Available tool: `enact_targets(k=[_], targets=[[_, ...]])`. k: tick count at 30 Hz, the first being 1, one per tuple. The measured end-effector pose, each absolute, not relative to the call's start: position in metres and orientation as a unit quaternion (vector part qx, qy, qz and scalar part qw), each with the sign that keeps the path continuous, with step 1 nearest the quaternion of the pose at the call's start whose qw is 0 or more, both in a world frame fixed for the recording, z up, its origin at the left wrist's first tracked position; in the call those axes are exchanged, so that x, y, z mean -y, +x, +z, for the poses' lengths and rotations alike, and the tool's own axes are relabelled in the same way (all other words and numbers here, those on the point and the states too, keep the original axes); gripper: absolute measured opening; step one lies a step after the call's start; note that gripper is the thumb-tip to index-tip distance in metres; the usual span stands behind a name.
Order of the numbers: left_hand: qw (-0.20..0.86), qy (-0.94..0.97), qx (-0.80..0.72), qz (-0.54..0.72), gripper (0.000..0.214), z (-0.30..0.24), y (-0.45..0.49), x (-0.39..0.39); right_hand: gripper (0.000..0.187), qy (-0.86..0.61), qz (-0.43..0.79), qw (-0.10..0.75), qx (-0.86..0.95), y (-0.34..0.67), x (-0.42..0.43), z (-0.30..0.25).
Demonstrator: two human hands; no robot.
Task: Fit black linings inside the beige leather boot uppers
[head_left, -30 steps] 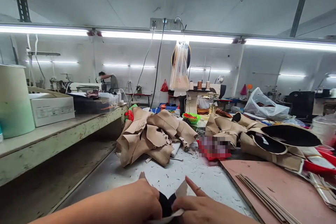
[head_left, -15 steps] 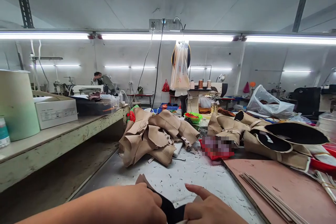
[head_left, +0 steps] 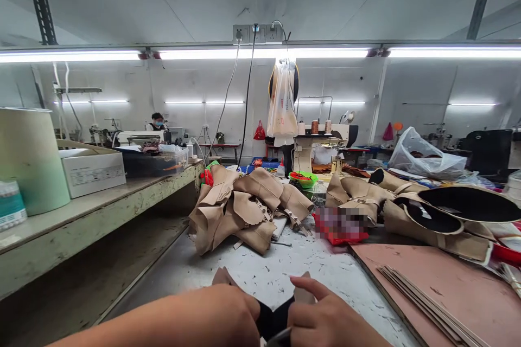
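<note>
Right now, both of your hands are closed on the tan leather piece [head_left: 272, 319] with the black lining. It is down at the near edge of the worktop [head_left: 277, 271], closer to you than the pile of tan uppers [head_left: 248, 209]. Your left hand [head_left: 215, 317] has its grip curled tight over the piece's left side, and a tan corner sticks out past the knuckles toward the pile. Your right hand [head_left: 325, 320] pinches the right side with the thumb laid flat along the top, and another tan corner shows just behind it. The black lining shows in the gap between your two hands. The lower part of the piece runs off the bottom of the view, so its end cannot be told.

Just right of the pile sits a red tray [head_left: 340, 225], its contents blurred. Right of the pile and nearer to you lies a pink board [head_left: 448, 276] carrying a stack of thin strips [head_left: 423, 298]. Behind the pile stands a green bowl [head_left: 303, 178]. Left of the pile, on a raised shelf [head_left: 93, 211], rest a white box [head_left: 91, 171] and a pale green roll [head_left: 30, 160].
</note>
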State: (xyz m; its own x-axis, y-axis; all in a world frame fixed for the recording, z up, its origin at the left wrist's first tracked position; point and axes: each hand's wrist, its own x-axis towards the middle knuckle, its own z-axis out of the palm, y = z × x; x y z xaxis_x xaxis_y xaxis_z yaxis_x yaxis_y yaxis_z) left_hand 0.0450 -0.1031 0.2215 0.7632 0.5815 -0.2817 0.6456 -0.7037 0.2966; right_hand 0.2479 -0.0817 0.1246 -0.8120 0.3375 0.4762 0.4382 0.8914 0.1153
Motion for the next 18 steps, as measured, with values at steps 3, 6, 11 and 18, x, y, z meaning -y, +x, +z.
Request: enact_targets(k=[3, 6, 11, 18], targets=[[0.155, 0.92, -0.358, -0.025, 0.02, 0.212, 0.046, 0.096, 0.014, -0.258, -0.054, 0.201, 0.944, 0.247, 0.091, 0.145], [0.197, 0.912, -0.36, -0.01, 0.021, 0.208, 0.044, 0.092, 0.015, -0.308, 0.061, 0.174, 0.933, 0.248, 0.099, 0.167], [0.263, 0.884, -0.384, -0.037, 0.019, 0.209, 0.038, 0.087, 0.019, -0.35, 0.103, 0.188, 0.912, 0.249, 0.099, 0.171], [0.297, 0.863, -0.404, -0.066, 0.029, 0.211, 0.034, 0.083, 0.018, -0.327, 0.052, 0.258, 0.908, 0.247, 0.095, 0.16]])
